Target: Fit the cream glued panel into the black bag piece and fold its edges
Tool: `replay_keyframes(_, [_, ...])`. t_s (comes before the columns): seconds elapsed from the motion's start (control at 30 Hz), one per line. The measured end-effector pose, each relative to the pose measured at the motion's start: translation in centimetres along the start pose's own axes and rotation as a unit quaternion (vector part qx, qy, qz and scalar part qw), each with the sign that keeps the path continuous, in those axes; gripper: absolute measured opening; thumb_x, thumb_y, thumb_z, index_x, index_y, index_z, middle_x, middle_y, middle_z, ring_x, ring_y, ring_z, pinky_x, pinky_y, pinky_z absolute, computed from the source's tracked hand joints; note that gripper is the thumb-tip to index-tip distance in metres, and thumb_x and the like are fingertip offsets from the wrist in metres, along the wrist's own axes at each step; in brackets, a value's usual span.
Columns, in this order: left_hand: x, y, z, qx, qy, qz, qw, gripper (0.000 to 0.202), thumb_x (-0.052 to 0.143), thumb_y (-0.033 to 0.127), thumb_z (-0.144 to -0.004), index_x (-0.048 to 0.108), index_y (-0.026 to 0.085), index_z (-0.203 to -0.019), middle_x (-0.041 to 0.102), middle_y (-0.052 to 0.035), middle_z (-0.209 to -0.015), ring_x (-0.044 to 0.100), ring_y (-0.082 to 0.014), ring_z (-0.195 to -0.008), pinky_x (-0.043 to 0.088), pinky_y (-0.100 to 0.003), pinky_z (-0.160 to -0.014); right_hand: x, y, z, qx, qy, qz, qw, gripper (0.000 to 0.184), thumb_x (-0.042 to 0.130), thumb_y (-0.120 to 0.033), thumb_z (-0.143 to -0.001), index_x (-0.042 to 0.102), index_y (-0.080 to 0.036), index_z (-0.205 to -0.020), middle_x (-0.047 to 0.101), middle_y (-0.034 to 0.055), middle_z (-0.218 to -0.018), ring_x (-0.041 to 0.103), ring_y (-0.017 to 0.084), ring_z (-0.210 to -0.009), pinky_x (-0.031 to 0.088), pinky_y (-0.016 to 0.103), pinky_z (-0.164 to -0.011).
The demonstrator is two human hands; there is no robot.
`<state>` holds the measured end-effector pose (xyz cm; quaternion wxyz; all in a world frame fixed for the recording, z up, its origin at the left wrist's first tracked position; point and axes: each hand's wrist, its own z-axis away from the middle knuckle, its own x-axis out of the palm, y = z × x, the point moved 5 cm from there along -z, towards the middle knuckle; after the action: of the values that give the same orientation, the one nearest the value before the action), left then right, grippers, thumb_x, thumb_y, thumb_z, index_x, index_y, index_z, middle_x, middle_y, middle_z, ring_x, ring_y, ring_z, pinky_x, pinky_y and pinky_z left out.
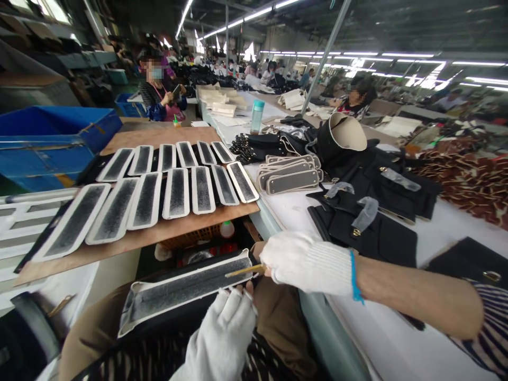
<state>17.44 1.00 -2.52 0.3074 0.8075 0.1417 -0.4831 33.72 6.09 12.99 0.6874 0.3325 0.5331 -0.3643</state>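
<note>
My right hand, in a white knit glove, is closed on a thin wooden stick or brush handle whose tip rests on a long strip piece. The strip has a pale border and a dark centre and lies across my lap. My left hand, also gloved, with a bare fingertip showing, holds the strip from below at its near edge. Several more such strips lie in two rows on a brown board ahead.
A stack of grey strips and black bag parts lie on the white table at right. A blue bin stands at left. A teal bottle stands farther along. Other people sit at work farther back.
</note>
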Motion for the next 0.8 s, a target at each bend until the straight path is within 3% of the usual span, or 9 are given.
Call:
replay_keyframes(0.17, [1.3,0.3,0.3,-0.007,-0.025,-0.047,0.999,0.072,0.032,-0.009,-0.076,0.050,0.017,-0.141,0.066,-0.0130,-0.127,0.065,-0.0241,-0.112,0.063,-0.045,-0.085,0.6,-0.1,2.1,0.042,-0.006,-0.021,0.999,0.021,0.052,-0.023,-0.095,0.065,-0.019,-0.078,0.067,0.0040,-0.079,0.060,0.018,-0.070,0.021,0.034,-0.055])
replay_keyframes(0.27, [1.6,1.0,-0.4,-0.008,-0.047,-0.111,0.993,0.066,0.033,-0.008,-0.079,0.060,0.020,-0.131,0.069,-0.0085,-0.118,0.065,-0.0216,-0.111,0.061,-0.040,-0.093,1.5,0.6,3.7,0.144,0.032,-0.079,0.986,0.017,0.057,-0.030,-0.092,0.065,-0.023,-0.078,0.064,0.0003,-0.071,0.054,0.016,-0.061,0.017,0.033,-0.054])
replay_keyframes(0.37, [1.3,1.3,-1.1,-0.012,-0.056,-0.145,0.988,0.056,0.034,-0.010,-0.077,0.068,0.014,-0.116,0.070,-0.0097,-0.111,0.064,-0.0204,-0.112,0.056,-0.036,-0.100,2.7,1.2,4.5,0.180,0.047,-0.104,0.977,0.018,0.059,-0.034,-0.090,0.064,-0.026,-0.075,0.061,-0.0017,-0.064,0.051,0.016,-0.058,0.012,0.033,-0.054])
replay_keyframes(0.43, [0.8,1.4,-1.3,-0.003,-0.067,-0.151,0.986,0.051,0.041,-0.008,-0.076,0.068,0.013,-0.115,0.069,-0.0111,-0.117,0.062,-0.0233,-0.116,0.054,-0.039,-0.104,3.1,1.5,4.4,0.184,0.041,-0.115,0.975,0.019,0.058,-0.036,-0.090,0.064,-0.027,-0.074,0.060,-0.0025,-0.061,0.050,0.016,-0.056,0.011,0.033,-0.054])
replay_keyframes(0.57, [-0.7,1.3,-1.3,0.018,-0.090,-0.130,0.987,0.054,0.051,0.002,-0.076,0.065,0.021,-0.124,0.064,-0.0080,-0.131,0.056,-0.0288,-0.124,0.049,-0.052,-0.109,2.9,1.6,3.7,0.188,0.011,-0.121,0.975,0.020,0.058,-0.035,-0.089,0.064,-0.027,-0.072,0.060,-0.0024,-0.060,0.049,0.015,-0.054,0.011,0.032,-0.051])
replay_keyframes(0.8, [-1.1,1.3,-1.6,-0.008,-0.093,-0.086,0.992,0.066,0.048,-0.001,-0.070,0.063,0.022,-0.130,0.063,-0.0077,-0.134,0.055,-0.0291,-0.128,0.051,-0.053,-0.108,3.0,1.4,3.2,0.193,0.028,-0.104,0.975,0.021,0.059,-0.035,-0.089,0.067,-0.024,-0.073,0.062,0.0002,-0.063,0.051,0.015,-0.055,0.014,0.032,-0.051])
